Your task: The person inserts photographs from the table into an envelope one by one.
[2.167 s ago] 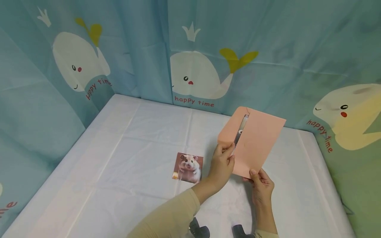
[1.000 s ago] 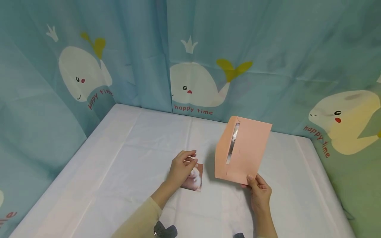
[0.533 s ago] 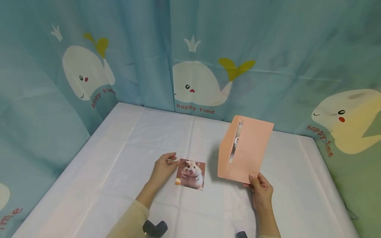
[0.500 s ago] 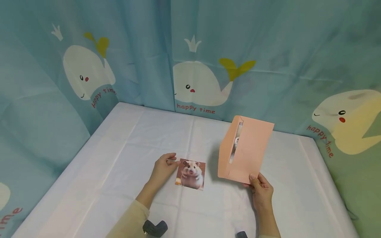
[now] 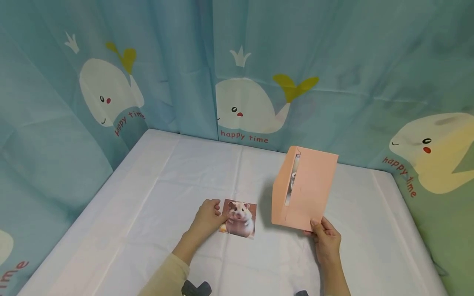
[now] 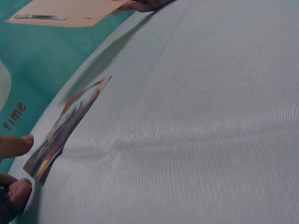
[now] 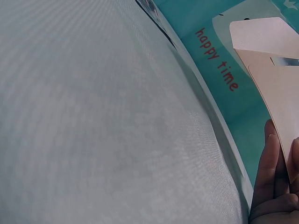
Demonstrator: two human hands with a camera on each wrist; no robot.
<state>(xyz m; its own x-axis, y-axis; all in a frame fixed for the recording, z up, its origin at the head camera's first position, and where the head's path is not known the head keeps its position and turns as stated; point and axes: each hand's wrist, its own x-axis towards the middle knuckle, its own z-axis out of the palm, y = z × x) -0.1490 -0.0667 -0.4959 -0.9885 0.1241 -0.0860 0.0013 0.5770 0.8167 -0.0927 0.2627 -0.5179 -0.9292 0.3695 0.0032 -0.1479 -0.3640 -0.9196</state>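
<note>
A small square photo print of a hamster (image 5: 240, 220) lies on the white table in the head view. My left hand (image 5: 208, 216) is at its left edge, the thumb overlapping the border and the other fingers loosely bent. In the left wrist view a gap shows between thumb and forefinger (image 6: 16, 145), beside the near end of the hamster photo (image 6: 70, 126). My right hand (image 5: 326, 238) pinches the bottom right corner of a peach envelope (image 5: 314, 189), held up with its flap open to the left. Another picture (image 5: 292, 181) shows through the envelope's slot, mostly hidden inside.
The table wears a white cover (image 5: 159, 230). Behind and beside it hang blue-green curtains (image 5: 177, 82) with whale prints. Dark wrist-worn devices (image 5: 196, 288) show at the bottom of the head view.
My left hand left the envelope, passed over the hamster photo to its left side, then came back slightly right onto its edge. The right hand keeps its grip on the envelope.
</note>
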